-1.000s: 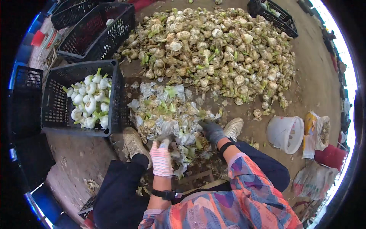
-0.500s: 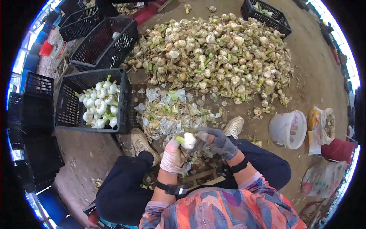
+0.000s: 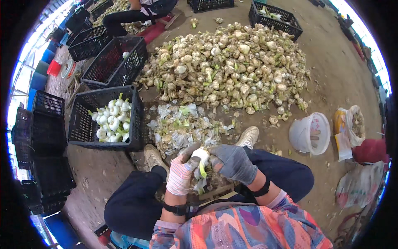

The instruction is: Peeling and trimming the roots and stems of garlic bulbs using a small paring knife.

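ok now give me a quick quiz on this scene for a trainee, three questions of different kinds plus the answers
1. True or false: the left hand, in a striped glove, holds a white garlic bulb.

2. Where are the grouped white bulbs?
A) on the person's lap
B) in the black crate left of the loose peelings
C) in the yellow bag

3. Which shoe is the white bucket nearer to?

Key: 1. True. 2. B. 3. The right shoe.
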The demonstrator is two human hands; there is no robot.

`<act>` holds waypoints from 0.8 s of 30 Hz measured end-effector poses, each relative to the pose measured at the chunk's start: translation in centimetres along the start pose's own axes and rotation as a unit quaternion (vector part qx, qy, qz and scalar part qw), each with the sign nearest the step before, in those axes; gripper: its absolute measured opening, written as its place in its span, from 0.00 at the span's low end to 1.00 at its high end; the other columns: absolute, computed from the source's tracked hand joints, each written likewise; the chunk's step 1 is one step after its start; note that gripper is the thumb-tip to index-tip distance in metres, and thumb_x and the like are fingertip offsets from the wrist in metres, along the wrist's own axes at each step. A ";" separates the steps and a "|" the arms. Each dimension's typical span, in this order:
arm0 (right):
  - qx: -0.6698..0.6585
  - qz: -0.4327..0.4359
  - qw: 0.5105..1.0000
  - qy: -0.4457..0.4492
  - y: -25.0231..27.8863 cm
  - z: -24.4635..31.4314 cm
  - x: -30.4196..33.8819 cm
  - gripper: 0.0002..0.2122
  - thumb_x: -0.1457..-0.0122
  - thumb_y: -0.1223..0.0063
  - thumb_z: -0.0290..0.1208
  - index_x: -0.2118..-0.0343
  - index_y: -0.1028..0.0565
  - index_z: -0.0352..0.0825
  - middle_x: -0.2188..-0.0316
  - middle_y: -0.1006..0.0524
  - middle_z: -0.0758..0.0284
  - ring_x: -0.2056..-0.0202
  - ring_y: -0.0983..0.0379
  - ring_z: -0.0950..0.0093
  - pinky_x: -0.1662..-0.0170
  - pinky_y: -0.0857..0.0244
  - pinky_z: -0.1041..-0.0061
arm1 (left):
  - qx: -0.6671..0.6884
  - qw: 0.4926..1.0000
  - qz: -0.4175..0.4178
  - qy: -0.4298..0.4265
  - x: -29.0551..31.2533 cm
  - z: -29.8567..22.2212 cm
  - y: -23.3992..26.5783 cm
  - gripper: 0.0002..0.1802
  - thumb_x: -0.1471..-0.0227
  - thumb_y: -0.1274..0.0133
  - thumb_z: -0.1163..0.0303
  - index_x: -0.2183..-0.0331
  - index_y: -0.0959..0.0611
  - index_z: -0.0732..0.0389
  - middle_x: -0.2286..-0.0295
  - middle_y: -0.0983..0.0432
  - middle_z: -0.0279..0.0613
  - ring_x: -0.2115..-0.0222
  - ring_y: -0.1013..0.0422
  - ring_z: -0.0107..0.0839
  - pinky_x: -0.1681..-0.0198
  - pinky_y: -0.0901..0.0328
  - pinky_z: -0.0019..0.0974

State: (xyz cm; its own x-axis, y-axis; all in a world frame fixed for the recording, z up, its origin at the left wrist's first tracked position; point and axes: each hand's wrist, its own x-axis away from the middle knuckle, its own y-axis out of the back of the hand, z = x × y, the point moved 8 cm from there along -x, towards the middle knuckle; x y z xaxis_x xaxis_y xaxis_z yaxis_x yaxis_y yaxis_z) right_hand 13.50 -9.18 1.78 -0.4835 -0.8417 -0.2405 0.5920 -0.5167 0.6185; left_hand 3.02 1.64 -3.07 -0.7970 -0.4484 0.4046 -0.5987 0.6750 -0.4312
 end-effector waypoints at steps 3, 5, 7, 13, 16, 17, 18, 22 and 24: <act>0.033 0.038 0.999 -0.013 -0.2 0.3 0.2 0.13 0.53 0.49 0.31 0.64 0.24 0.34 0.72 0.24 0.57 0.70 0.26 0.57 0.66 0.31 0.62 | 0.047 0.998 0.032 0.005 0.4 0.8 0.4 0.32 0.53 0.37 0.65 0.48 0.27 0.70 0.58 0.24 0.44 0.58 0.27 0.30 0.53 0.34 0.32; 0.013 0.028 0.999 0.012 -0.2 0.4 0.4 0.13 0.50 0.50 0.31 0.63 0.25 0.32 0.71 0.24 0.55 0.70 0.26 0.56 0.66 0.31 0.63 | 0.009 0.999 0.039 0.009 0.6 0.6 0.3 0.35 0.55 0.36 0.61 0.49 0.27 0.70 0.59 0.24 0.44 0.58 0.28 0.30 0.54 0.34 0.32; -0.026 0.000 1.000 -0.015 -0.4 -1.4 1.1 0.13 0.49 0.51 0.31 0.62 0.27 0.31 0.70 0.25 0.54 0.70 0.27 0.56 0.67 0.31 0.63 | -0.028 0.997 0.074 0.022 0.8 0.2 -0.7 0.36 0.56 0.34 0.59 0.49 0.26 0.70 0.59 0.24 0.44 0.59 0.27 0.30 0.54 0.34 0.33; -0.411 0.023 0.852 -0.325 -1.5 -4.8 2.3 0.13 0.41 0.53 0.33 0.58 0.29 0.30 0.71 0.25 0.63 0.70 0.26 0.66 0.67 0.32 0.67 | -0.038 0.992 0.116 0.029 0.6 -0.2 -2.0 0.52 0.64 0.30 0.63 0.41 0.39 0.70 0.61 0.25 0.43 0.60 0.27 0.33 0.54 0.33 0.34; -0.355 0.029 0.906 -0.228 -1.2 -4.3 2.4 0.15 0.40 0.49 0.35 0.55 0.28 0.31 0.68 0.24 0.64 0.66 0.26 0.70 0.61 0.31 0.70 | -0.110 0.989 0.096 0.012 0.1 0.3 -1.8 0.58 0.66 0.32 0.76 0.37 0.48 0.63 0.63 0.27 0.42 0.62 0.28 0.32 0.56 0.33 0.34; -0.290 0.030 0.942 -0.164 -1.0 -3.8 2.2 0.16 0.41 0.48 0.35 0.54 0.27 0.31 0.67 0.23 0.62 0.65 0.26 0.70 0.60 0.31 0.71 | -0.145 0.986 0.086 -0.005 0.0 0.2 -2.0 0.58 0.66 0.33 0.78 0.37 0.48 0.62 0.64 0.27 0.42 0.63 0.28 0.31 0.56 0.33 0.33; -0.255 0.065 0.950 -0.168 -0.7 -2.8 1.7 0.17 0.44 0.43 0.35 0.54 0.26 0.32 0.65 0.23 0.60 0.62 0.25 0.70 0.57 0.32 0.72 | -0.232 0.968 0.089 -0.029 -0.2 0.2 -2.1 0.57 0.64 0.36 0.83 0.36 0.50 0.58 0.65 0.28 0.40 0.64 0.29 0.29 0.59 0.33 0.31; -0.191 0.053 0.967 -0.158 -1.8 -3.2 1.6 0.15 0.46 0.41 0.34 0.58 0.25 0.32 0.65 0.23 0.60 0.62 0.25 0.71 0.58 0.32 0.72 | -0.330 0.930 0.098 -0.130 -0.6 0.3 -2.6 0.58 0.63 0.36 0.82 0.36 0.52 0.57 0.67 0.29 0.39 0.66 0.31 0.26 0.63 0.32 0.30; -0.237 0.031 0.955 -0.178 -2.1 -3.3 1.1 0.13 0.46 0.41 0.32 0.60 0.24 0.32 0.65 0.23 0.60 0.62 0.26 0.72 0.58 0.32 0.72 | -0.275 0.954 0.017 -0.120 -0.8 0.2 -1.8 0.56 0.63 0.35 0.81 0.37 0.49 0.59 0.66 0.29 0.39 0.65 0.30 0.26 0.62 0.31 0.30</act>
State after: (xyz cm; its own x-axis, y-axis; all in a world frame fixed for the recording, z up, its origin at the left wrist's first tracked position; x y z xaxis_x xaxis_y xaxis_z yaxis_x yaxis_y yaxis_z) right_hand 13.89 -9.52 -2.21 -0.5766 -0.8100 0.1074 0.8111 -0.5516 0.1947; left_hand 4.76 0.68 -2.81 -0.8498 -0.4978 0.1733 -0.4929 0.8670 0.0733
